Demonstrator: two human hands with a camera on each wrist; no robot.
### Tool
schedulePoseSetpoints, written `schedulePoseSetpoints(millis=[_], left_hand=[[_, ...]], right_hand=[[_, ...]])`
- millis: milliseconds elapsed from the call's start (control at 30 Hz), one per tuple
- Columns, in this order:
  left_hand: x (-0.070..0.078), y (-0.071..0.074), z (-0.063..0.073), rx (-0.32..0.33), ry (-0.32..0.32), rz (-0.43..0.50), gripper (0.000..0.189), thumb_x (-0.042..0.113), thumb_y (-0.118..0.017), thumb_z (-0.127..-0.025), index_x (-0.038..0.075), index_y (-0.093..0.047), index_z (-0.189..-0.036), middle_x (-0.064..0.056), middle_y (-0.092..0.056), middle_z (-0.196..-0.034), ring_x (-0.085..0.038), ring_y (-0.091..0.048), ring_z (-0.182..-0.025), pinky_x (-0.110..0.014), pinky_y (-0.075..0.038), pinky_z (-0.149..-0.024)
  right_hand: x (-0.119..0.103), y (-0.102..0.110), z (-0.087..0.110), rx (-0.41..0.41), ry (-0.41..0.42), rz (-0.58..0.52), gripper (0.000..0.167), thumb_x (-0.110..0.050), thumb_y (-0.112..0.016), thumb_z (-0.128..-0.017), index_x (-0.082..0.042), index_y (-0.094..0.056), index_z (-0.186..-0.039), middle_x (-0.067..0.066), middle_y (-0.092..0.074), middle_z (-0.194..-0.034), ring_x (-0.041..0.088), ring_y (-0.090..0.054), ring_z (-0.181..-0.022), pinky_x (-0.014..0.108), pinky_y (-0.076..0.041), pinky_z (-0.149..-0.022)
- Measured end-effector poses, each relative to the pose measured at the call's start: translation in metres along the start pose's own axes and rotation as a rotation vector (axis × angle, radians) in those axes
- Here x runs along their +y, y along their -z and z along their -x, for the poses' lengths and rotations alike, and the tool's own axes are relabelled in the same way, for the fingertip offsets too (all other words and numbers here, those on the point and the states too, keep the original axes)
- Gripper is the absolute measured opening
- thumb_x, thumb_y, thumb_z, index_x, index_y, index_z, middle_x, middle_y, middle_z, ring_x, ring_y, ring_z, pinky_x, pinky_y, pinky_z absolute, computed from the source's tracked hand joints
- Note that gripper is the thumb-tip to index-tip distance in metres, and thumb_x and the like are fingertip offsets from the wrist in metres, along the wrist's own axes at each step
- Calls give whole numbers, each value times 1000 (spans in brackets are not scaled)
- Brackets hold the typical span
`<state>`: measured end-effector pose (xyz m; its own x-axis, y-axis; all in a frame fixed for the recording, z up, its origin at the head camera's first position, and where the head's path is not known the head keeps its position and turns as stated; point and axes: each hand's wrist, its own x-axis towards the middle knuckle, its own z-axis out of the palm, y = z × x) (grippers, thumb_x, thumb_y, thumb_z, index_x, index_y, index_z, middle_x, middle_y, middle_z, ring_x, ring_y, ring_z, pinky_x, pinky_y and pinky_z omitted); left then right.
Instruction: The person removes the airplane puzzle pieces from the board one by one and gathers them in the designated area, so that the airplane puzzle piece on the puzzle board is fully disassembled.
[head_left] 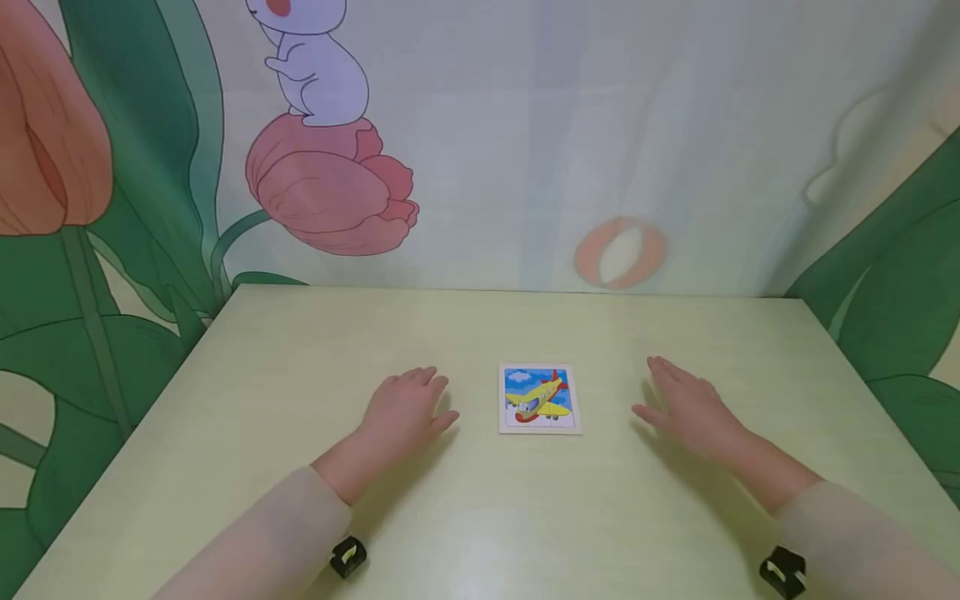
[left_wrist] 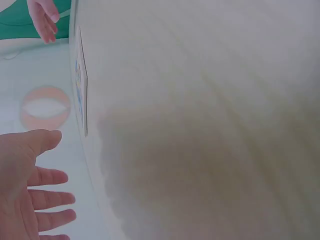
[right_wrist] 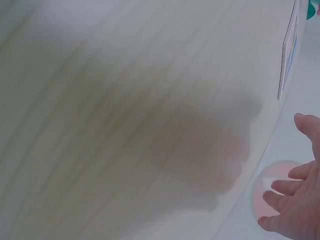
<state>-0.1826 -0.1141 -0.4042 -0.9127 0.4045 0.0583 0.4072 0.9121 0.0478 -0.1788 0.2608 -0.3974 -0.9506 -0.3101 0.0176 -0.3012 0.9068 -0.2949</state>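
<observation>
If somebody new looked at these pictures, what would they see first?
Probably the bright airplane picture, lying flat on the table between the left hand and the right hand, with neither touching it. Next, perhaps the big pink flower on the backdrop behind the table, with a white animal sitting on top.

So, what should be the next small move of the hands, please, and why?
Probably bring the left hand and right hand inward to the sides of the airplane picture: it lies flat on the table between them, untouched, and both hands are empty.
</observation>
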Motion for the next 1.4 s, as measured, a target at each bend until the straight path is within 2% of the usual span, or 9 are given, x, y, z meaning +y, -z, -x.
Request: schedulePoseSetpoints(millis=[100, 233, 367, 533, 733, 933, 1100, 1200, 1400], left_hand=[[7, 4, -8, -13, -33, -5, 48, 41, -64, -86, 6, -62, -118, -13, -58, -124, -29, -53, -115, -44, -43, -92], [19, 7, -15, -120, -85, -5, 50, 40, -65, -85, 8, -59, -123, -11, -55, -128, -27, -51, -118, -44, -43, -94], [31, 3, -19, -250, -129, 33, 60, 43, -62, -87, 14, -47, -137, -11, -41, -143, -27, -38, -130, -46, -34, -101], [48, 0, -26, -331, -207, 32, 70, 48, -58, -87, 22, -31, -147, -11, -23, -152, -28, -24, -138, -50, -28, -105], [70, -4, -42, -350, -244, -33, 72, 51, -56, -87, 27, -26, -148, -10, -19, -154, -30, -22, -138, -52, -30, -103], [84, -14, -53, -370, -228, -86, 71, 53, -53, -88, 28, -26, -148, -9, -18, -154, -30, -22, -138, -52, -33, -101], [91, -16, -57, -380, -209, -97, 66, 50, -50, -91, 28, -26, -148, -9, -18, -154, -29, -23, -138, -50, -34, -101], [94, -15, -57, -377, -206, -151, 62, 48, -48, -93, 29, -26, -148, -7, -20, -154, -27, -26, -137, -46, -36, -100], [98, -12, -58, -370, -232, -255, 60, 47, -47, -94, 32, -26, -148, -2, -23, -153, -27, -31, -134, -37, -46, -90]], right_hand=[[-6, -2, -7, -11, 5, -67, 69, -28, -60, -90, 13, -31, -137, 32, -35, -139, 46, -32, -127, 56, -27, -101], [-13, -6, -15, -48, -31, -126, 64, -26, -60, -91, 10, -34, -138, 29, -39, -138, 45, -34, -127, 55, -29, -101], [-19, -11, -23, -88, -39, -171, 65, -27, -61, -90, 7, -34, -139, 27, -39, -138, 43, -34, -128, 54, -30, -101], [-29, -17, -35, -138, 9, -207, 67, -25, -65, -88, 7, -35, -138, 25, -41, -138, 41, -36, -127, 53, -31, -101], [-45, -25, -47, -167, 111, -230, 69, -21, -71, -83, 7, -38, -137, 23, -42, -138, 39, -36, -128, 51, -30, -103], [-53, -34, -53, -234, 158, -221, 78, -25, -73, -81, 8, -32, -140, 23, -36, -143, 38, -33, -131, 49, -28, -105], [-54, -37, -55, -266, 164, -163, 84, -28, -72, -82, 9, -26, -142, 25, -28, -146, 40, -28, -133, 49, -26, -105], [-55, -36, -56, -268, 177, -166, 83, -27, -73, -82, 8, -27, -142, 24, -31, -145, 40, -30, -132, 49, -27, -105], [-56, -34, -56, -273, 183, -137, 81, -26, -74, -81, 8, -31, -141, 24, -33, -144, 43, -31, -130, 52, -28, -104]])
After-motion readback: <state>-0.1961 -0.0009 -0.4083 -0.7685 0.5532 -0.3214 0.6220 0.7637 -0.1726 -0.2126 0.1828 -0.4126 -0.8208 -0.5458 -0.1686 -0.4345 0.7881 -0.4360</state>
